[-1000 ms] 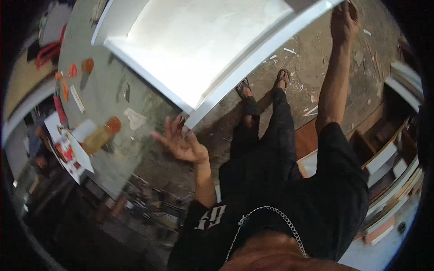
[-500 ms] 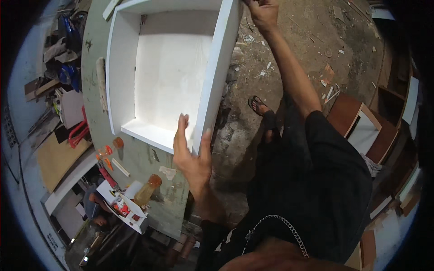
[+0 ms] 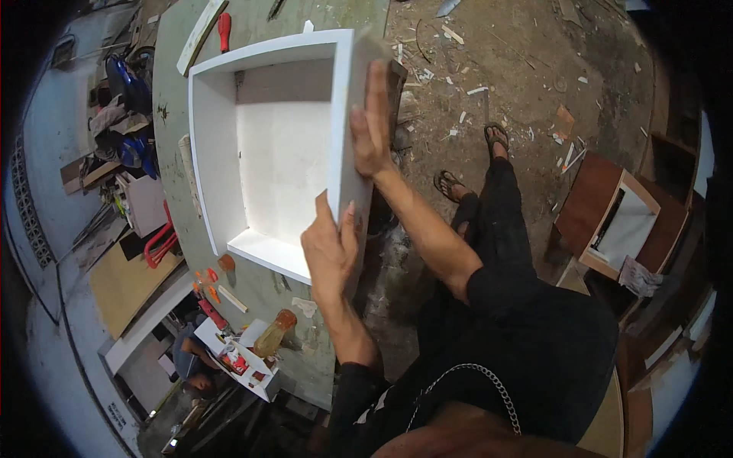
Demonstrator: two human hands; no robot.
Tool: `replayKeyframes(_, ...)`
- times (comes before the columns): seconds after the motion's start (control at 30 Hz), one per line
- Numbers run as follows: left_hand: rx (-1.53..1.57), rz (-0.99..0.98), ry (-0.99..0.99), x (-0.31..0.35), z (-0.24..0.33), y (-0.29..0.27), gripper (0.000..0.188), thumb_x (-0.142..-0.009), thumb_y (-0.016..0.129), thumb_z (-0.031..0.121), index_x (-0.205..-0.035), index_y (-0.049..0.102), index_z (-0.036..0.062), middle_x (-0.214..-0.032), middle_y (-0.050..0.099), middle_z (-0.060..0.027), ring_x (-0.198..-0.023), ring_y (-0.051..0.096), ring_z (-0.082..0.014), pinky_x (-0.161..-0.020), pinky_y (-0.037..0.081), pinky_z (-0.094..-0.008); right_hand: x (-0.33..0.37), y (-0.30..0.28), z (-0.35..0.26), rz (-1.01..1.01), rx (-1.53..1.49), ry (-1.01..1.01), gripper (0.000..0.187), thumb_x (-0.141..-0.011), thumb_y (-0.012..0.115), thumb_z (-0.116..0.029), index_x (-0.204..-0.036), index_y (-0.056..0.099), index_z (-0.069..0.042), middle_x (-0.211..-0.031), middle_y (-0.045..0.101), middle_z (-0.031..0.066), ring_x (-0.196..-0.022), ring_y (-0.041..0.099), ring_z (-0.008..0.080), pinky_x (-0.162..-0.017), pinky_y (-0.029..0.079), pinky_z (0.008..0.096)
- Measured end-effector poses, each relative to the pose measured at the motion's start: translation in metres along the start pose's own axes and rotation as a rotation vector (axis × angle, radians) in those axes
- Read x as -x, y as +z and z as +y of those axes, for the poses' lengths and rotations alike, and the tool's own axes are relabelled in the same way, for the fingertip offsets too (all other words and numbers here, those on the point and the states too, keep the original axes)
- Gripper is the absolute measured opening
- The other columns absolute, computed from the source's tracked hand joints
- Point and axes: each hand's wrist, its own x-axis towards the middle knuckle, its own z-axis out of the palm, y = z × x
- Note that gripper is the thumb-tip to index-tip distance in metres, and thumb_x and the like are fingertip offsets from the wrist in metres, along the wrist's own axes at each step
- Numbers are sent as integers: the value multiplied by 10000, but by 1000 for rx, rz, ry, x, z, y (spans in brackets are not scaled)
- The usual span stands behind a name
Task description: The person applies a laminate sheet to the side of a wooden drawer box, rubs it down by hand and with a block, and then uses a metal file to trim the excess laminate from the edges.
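A shallow white wooden box (image 3: 214, 145), like a drawer or frame with a back panel, lies open side up on the green worktable (image 3: 309, 370). At its near right corner my left hand (image 3: 327, 256) grips the side board, with fingers over the inner edge and the thumb on the outside. My right hand (image 3: 372, 130) lies against the outer face of the right side, fingers stretched out and a little blurred. Part of the underside is hidden.
A red-handled screwdriver (image 3: 224, 32) and a wood strip (image 3: 200, 37) lie beyond the box. Nearer are a bottle (image 3: 273, 336) and a white tray (image 3: 263, 384) of small items. A brown cabinet (image 3: 611, 210) stands at right. Scraps litter the floor; another person (image 3: 191, 355) is at lower left.
My right hand has come from the far end of the box to its right side, now flat against it. The left hand has closed onto the near corner. The whole view has shifted.
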Motion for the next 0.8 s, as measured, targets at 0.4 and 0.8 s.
replayKeyframes(0.4, 227, -80, 120, -22, -19, -5, 455, -931, 566, 292, -1229, 500, -46, -842, 674, -215, -717, 655, -230, -651, 500, -344, 44, -60, 59, 18, 197, 340, 602, -1025, 289, -322, -1490, 130, 26, -1565, 117, 206, -1457, 95, 308, -1174, 88, 390)
replayKeyframes(0.8, 308, -238, 218, -37, -8, 6, 702, -928, 495, 526, -1312, 447, -60, -1059, 636, -273, -988, 633, -308, -852, 485, -412, 162, -29, 7, -235, -156, 314, 632, -1010, 295, -315, -1486, 90, 48, -1552, 32, 270, -1450, 43, 382, -1177, 43, 414)
